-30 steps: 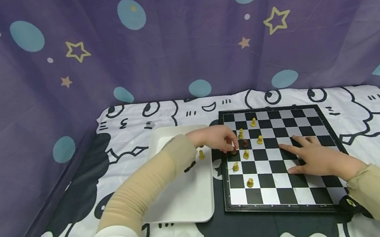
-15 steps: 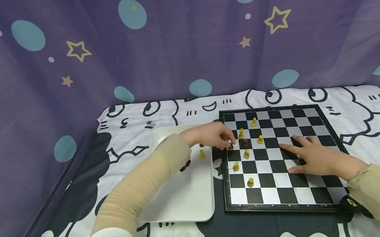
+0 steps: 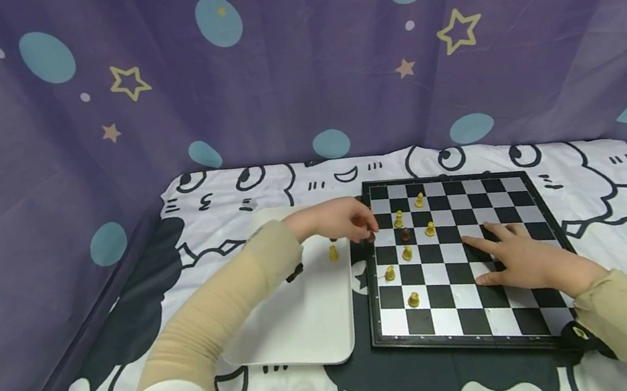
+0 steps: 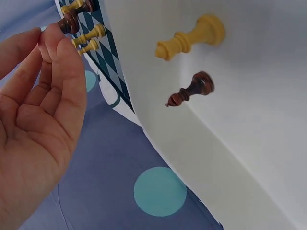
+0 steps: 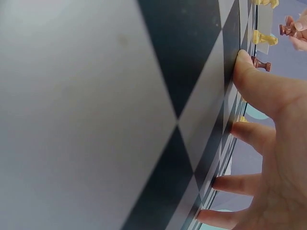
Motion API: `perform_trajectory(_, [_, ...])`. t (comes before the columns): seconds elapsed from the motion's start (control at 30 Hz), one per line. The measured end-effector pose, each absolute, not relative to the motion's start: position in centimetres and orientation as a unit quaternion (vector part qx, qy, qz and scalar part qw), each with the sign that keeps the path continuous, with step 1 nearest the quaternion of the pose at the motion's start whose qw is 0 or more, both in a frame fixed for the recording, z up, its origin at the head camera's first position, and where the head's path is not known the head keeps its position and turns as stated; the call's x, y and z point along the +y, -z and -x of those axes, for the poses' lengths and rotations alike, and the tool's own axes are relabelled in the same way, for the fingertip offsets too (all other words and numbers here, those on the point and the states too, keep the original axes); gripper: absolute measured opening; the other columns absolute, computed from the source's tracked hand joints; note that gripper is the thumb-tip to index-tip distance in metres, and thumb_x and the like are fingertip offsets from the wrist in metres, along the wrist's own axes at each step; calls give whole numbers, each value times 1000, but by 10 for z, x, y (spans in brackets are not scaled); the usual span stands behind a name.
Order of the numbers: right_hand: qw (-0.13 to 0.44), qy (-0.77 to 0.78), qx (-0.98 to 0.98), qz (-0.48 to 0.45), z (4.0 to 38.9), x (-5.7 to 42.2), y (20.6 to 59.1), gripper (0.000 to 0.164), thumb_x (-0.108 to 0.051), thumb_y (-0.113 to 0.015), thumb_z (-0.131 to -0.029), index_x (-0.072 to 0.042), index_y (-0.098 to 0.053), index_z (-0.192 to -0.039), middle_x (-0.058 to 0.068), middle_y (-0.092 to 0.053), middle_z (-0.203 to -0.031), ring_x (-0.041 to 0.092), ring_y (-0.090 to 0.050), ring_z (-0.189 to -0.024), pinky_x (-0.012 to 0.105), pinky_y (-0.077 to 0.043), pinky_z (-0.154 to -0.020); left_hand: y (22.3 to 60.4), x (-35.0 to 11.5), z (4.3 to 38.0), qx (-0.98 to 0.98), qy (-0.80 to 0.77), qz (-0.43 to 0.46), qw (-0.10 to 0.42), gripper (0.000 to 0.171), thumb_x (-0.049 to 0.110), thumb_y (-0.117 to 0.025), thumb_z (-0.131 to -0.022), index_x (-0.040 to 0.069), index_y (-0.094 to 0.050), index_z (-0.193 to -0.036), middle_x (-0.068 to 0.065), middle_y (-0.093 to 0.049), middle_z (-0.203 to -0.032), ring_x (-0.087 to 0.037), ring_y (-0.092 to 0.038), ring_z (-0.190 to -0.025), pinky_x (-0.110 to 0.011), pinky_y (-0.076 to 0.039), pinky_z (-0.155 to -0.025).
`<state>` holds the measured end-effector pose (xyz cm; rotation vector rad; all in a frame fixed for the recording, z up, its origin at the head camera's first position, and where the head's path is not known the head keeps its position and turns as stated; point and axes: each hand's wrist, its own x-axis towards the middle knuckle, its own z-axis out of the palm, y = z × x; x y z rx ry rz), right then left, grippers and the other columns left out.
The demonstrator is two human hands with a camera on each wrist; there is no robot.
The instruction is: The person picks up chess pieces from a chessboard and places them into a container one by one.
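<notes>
My left hand (image 3: 341, 219) pinches a dark brown chess piece (image 4: 70, 23) between thumb and fingertips. In the head view it hovers at the left edge of the chessboard (image 3: 486, 271), between board and white tray (image 3: 291, 334). Fingers mostly cover the piece; its type is hidden. My right hand (image 3: 520, 259) rests on the board's right half, fingers spread. Another brown chess piece (image 3: 405, 234) stands on the left part of the board, among several yellow ones, such as this yellow piece (image 3: 406, 252). Inside the tray stand a yellow chess piece (image 4: 192, 38) and a brown bishop (image 4: 194, 89).
Board and tray lie side by side on a black and white cartoon-print cloth (image 3: 415, 390). My left forearm (image 3: 215, 311) reaches across the tray. A purple curtain (image 3: 295, 70) with stars and blue spots hangs behind.
My left hand has drawn leftward off the board's left squares, lifting the brown chess piece with it toward the tray. My right hand has stayed in place.
</notes>
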<state>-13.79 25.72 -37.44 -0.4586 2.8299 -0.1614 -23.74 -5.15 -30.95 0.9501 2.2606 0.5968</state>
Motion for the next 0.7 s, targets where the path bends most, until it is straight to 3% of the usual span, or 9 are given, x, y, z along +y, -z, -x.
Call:
perform_trajectory(0.1, [134,55,977,159,138,257,374,87,-71,-58,-74,-17,-43,-142,32,-29,-142,61,-27,-123,72,-37,-83,310,-57,237,852,-235,-355,305,26,9,-52,-96,2,-63,-119,-17,-67,-101,-30,-60,-85,-22,-40,-53])
perform_trajectory(0.27, [132,55,976,162,137,257,374,87,-70,-59,-75,-17,-43,-142,32,-29,-142,61,-27,-123,72,-37,-83,309,-67,238,856,-233,-356,295,27,9,-50,-96,3,-63,-119,-15,-67,-103,-38,-58,-88,-26,-46,-59])
perform_trajectory(0.7, [135,56,976,159,136,256,374,86,-69,-59,-75,-17,-43,-142,32,-29,-142,61,-27,-123,72,-37,-83,308,-96,244,871,-230,-344,266,25,8,-52,-95,1,-65,-115,-14,-69,-101,-26,-65,-85,-25,-49,-72])
